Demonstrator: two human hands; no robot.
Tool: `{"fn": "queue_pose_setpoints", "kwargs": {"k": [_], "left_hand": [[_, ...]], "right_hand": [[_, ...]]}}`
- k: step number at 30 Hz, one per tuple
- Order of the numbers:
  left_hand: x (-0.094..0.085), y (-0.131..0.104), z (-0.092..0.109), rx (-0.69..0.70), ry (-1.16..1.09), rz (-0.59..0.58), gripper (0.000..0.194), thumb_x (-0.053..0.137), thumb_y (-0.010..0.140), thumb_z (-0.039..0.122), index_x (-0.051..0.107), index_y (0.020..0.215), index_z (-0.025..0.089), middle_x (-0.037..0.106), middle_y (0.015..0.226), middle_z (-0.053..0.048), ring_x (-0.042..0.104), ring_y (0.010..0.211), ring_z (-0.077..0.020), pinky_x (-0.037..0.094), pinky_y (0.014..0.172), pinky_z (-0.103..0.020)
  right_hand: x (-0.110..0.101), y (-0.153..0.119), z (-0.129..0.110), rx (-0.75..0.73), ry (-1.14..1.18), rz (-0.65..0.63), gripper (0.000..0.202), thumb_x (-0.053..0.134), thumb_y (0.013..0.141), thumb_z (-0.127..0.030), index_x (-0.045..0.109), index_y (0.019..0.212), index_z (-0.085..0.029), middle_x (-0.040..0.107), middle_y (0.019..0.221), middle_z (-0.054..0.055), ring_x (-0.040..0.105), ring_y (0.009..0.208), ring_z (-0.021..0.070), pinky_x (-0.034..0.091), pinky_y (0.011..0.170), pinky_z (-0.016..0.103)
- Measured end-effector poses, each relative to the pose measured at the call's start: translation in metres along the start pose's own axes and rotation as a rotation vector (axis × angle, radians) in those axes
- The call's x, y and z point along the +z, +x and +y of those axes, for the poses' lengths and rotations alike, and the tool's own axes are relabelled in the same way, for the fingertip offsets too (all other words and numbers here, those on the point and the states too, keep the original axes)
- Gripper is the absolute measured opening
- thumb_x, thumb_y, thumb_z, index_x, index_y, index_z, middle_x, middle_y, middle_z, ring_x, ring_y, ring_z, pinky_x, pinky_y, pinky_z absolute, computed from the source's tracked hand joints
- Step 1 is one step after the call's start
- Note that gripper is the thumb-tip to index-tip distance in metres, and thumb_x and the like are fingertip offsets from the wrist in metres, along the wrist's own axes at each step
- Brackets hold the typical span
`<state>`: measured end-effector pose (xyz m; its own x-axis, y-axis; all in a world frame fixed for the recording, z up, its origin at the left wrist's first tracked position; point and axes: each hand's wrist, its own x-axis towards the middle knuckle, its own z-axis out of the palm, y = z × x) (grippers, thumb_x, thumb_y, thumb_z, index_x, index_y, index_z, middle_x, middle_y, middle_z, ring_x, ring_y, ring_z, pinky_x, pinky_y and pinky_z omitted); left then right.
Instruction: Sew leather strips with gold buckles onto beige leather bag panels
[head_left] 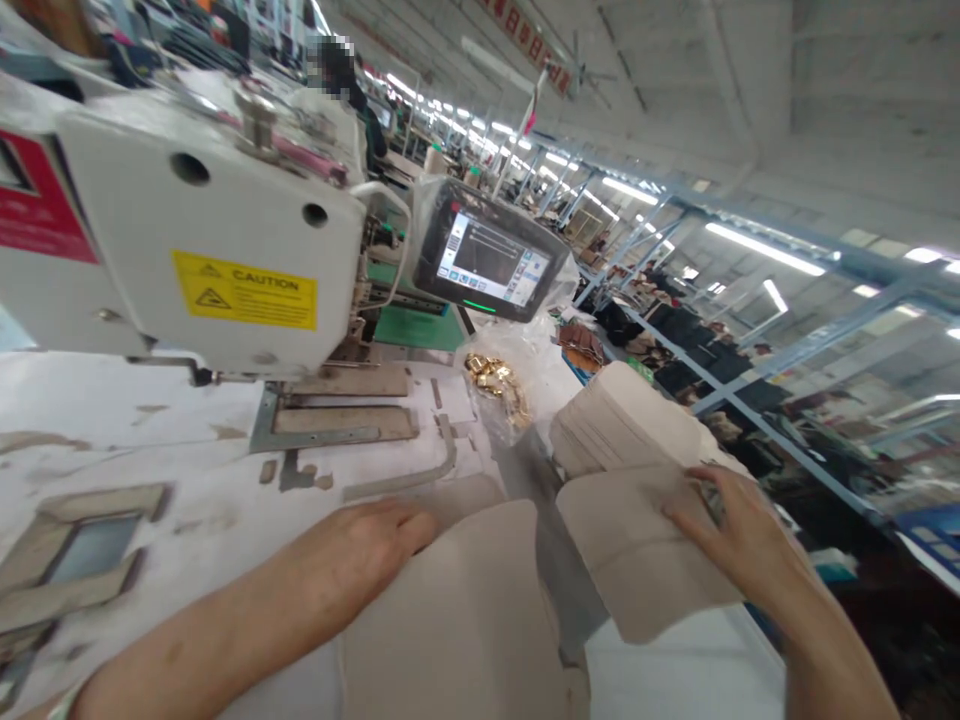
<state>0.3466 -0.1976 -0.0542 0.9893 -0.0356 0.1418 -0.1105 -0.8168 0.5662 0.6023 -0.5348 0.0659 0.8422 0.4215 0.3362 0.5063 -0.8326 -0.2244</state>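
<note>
My left hand (390,540) is closed at the edge of a beige panel, its fingertips partly hidden. That panel (457,500) lies flat on the white work surface, beyond a larger beige panel (450,620) in the lower middle. On the right, my right hand (720,520) grips a beige panel with rounded corners (645,550) between thumb and fingers, tilted beside a stack of similar pieces (622,420).
A sewing machine head (210,230) with a yellow caution label fills the upper left. Behind the work surface stands a control screen (487,255). A plastic bag of gold hardware (499,385) lies below it. A person (345,100) is in the background.
</note>
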Motion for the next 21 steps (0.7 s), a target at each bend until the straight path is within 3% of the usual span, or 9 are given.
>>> {"fn": "queue_pose_setpoints", "kwargs": {"k": [1, 2, 4, 6, 8, 10, 14, 17, 21], "left_hand": [[0.001, -0.002, -0.001, -0.016, -0.049, 0.010, 0.018, 0.038, 0.087, 0.016, 0.053, 0.085, 0.026, 0.070, 0.081, 0.003, 0.069, 0.074, -0.0156, 0.047, 0.065, -0.024], [0.002, -0.004, -0.002, -0.048, -0.098, 0.019, 0.014, 0.038, 0.089, 0.021, 0.051, 0.088, 0.026, 0.070, 0.079, 0.003, 0.070, 0.072, -0.0155, 0.046, 0.062, -0.023], [0.004, -0.007, -0.005, -0.142, -0.190, 0.035, 0.011, 0.037, 0.094, 0.032, 0.046, 0.090, 0.026, 0.069, 0.073, 0.004, 0.070, 0.067, -0.0158, 0.044, 0.057, -0.023], [0.003, -0.008, -0.008, -0.234, -0.241, 0.078, 0.018, 0.033, 0.097, 0.041, 0.042, 0.089, 0.026, 0.066, 0.066, 0.005, 0.068, 0.061, -0.0162, 0.044, 0.055, -0.024], [0.002, -0.008, -0.010, -0.294, -0.243, 0.159, 0.020, 0.032, 0.098, 0.043, 0.040, 0.089, 0.026, 0.063, 0.064, 0.005, 0.066, 0.059, -0.0165, 0.046, 0.055, -0.025], [0.001, -0.010, -0.014, -0.309, -0.169, 0.260, 0.015, 0.036, 0.096, 0.035, 0.044, 0.101, 0.024, 0.069, 0.077, 0.000, 0.070, 0.067, -0.0176, 0.052, 0.060, -0.028], [0.003, -0.021, -0.022, -0.225, 0.178, 0.378, 0.038, 0.040, 0.092, 0.022, 0.051, 0.128, 0.016, 0.067, 0.126, -0.016, 0.072, 0.103, -0.0250, 0.059, 0.087, -0.041], [0.006, -0.031, -0.023, -0.105, 0.325, 0.364, 0.037, 0.040, 0.097, 0.030, 0.063, 0.123, 0.017, 0.070, 0.126, -0.013, 0.069, 0.111, -0.0264, 0.057, 0.098, -0.045], [0.016, -0.042, -0.020, -0.023, 0.468, 0.376, 0.045, 0.041, 0.099, 0.039, 0.063, 0.130, 0.014, 0.067, 0.133, -0.013, 0.066, 0.119, -0.0273, 0.055, 0.102, -0.044]], "right_hand": [[0.009, -0.007, -0.010, -0.045, 0.079, -0.001, 0.054, 0.072, 0.064, -0.053, 0.063, 0.107, -0.023, 0.065, 0.124, 0.018, 0.061, 0.116, 0.0387, 0.048, 0.098, 0.053], [0.022, -0.015, -0.024, -0.084, 0.214, -0.096, 0.056, 0.070, 0.071, -0.052, 0.059, 0.118, -0.024, 0.061, 0.132, 0.017, 0.060, 0.121, 0.0351, 0.047, 0.101, 0.051], [0.054, -0.030, -0.061, -0.144, 0.564, -0.422, 0.059, 0.068, 0.078, -0.047, 0.052, 0.131, -0.025, 0.061, 0.135, 0.014, 0.061, 0.122, 0.0295, 0.051, 0.100, 0.044], [0.087, -0.041, -0.096, -0.159, 0.776, -0.690, 0.053, 0.069, 0.081, -0.041, 0.054, 0.128, -0.024, 0.066, 0.128, 0.012, 0.065, 0.116, 0.0277, 0.053, 0.096, 0.040], [0.111, -0.042, -0.120, -0.097, 0.871, -0.811, 0.038, 0.066, 0.083, -0.039, 0.060, 0.116, -0.022, 0.072, 0.114, 0.009, 0.069, 0.102, 0.0270, 0.056, 0.087, 0.038], [0.126, -0.031, -0.130, 0.032, 0.914, -0.841, 0.031, 0.065, 0.081, -0.040, 0.061, 0.107, -0.022, 0.074, 0.100, 0.006, 0.071, 0.086, 0.0258, 0.058, 0.075, 0.036], [0.135, 0.021, -0.127, 0.169, 0.858, -0.798, 0.032, 0.067, 0.071, -0.033, 0.061, 0.099, -0.020, 0.073, 0.085, 0.003, 0.070, 0.074, 0.0239, 0.056, 0.064, 0.032], [0.148, 0.060, -0.135, 0.170, 0.817, -0.778, 0.030, 0.061, 0.071, -0.026, 0.063, 0.100, -0.019, 0.073, 0.080, 0.002, 0.069, 0.072, 0.0234, 0.055, 0.062, 0.030], [0.182, 0.083, -0.177, 0.061, 0.836, -0.726, 0.028, 0.056, 0.077, -0.020, 0.063, 0.104, -0.019, 0.073, 0.084, 0.002, 0.069, 0.074, 0.0210, 0.056, 0.065, 0.028]]}}
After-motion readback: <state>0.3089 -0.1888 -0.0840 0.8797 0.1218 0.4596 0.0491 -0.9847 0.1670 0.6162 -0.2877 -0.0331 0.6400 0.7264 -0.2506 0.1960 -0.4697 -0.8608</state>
